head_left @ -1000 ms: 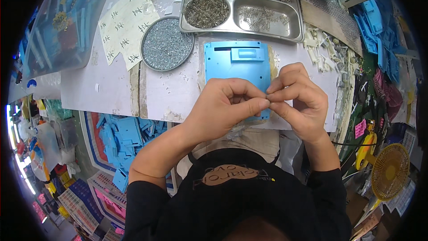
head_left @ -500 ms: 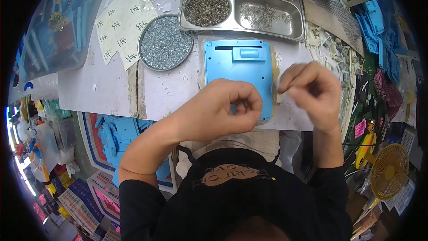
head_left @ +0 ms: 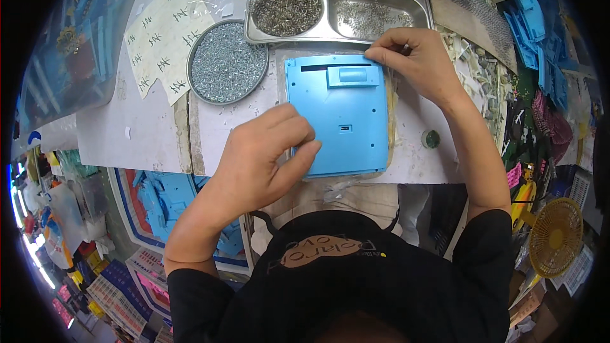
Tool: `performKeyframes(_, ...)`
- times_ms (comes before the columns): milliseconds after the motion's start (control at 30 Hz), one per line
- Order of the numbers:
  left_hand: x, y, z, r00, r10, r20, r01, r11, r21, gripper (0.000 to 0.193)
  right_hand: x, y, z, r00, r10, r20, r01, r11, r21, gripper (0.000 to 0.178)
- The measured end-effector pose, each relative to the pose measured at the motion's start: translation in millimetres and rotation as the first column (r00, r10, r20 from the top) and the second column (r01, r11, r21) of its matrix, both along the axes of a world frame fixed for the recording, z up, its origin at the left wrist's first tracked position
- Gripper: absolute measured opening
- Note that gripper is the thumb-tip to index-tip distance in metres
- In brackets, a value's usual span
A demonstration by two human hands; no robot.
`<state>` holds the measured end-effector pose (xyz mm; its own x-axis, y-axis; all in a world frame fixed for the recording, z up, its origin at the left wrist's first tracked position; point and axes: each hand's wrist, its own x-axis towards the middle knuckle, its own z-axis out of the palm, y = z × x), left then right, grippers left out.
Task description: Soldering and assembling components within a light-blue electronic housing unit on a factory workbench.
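A light-blue plastic panel (head_left: 337, 105) lies flat on the work table, with a dark slot and a raised block near its far edge and a small rectangular opening lower down. My right hand (head_left: 416, 63) pinches at its far right corner. Whatever sits between those fingertips is too small to make out. At the panel's left edge is my left hand (head_left: 264, 159), its fingers curled and thumb close to the forefinger. Anything within the left fingers is hidden. Left of the panel stands a round dish (head_left: 229, 62) full of small silvery metal pieces.
Behind the panel, a steel compartment tray (head_left: 346, 37) holds small springs and metal parts. A small round greenish container (head_left: 431, 139) stands to the right, near loose white pieces. A marked paper sheet (head_left: 162, 38) lies at left. Blue parts (head_left: 168, 197) fill a bin below the table.
My right hand has moved away from me to the panel's far right corner. My left hand has drawn left, uncovering the panel's middle. The small round container has come into view.
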<state>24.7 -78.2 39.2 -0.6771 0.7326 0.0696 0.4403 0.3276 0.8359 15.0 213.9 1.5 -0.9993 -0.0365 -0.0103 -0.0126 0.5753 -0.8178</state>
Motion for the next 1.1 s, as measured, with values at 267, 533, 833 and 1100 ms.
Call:
performKeyframes(267, -6.2, 63.8, -15.7, 0.871, -0.044, -0.489, 0.008, 0.997, -0.076, 0.010, -13.4, 2.2, 6.8, 0.992, 0.099, 0.076, -0.105, 0.991, 0.078, 0.025)
performKeyframes(533, -2.0, 83.1, -27.1, 0.781, -0.087, -0.618, -0.063, 0.974, -0.217, 0.010, -8.5, 7.3, 7.0, 0.991, 0.125, 0.045, -0.127, 0.991, 0.034, 0.022)
performKeyframes(833, -0.9, 79.6, -21.7, 0.800, -0.096, -0.593, -0.066, 0.967, -0.245, 0.021, 8.0, 14.8, 25.7, 0.994, 0.106, -0.013, -0.105, 0.992, 0.067, 0.018)
performKeyframes(1100, -27.9, -4.6, -18.7, 0.759, 0.250, -0.601, -0.349, 0.936, -0.051, 0.027, 63.6, 5.1, 26.0, 0.992, 0.105, -0.071, -0.099, 0.991, 0.089, 0.012)
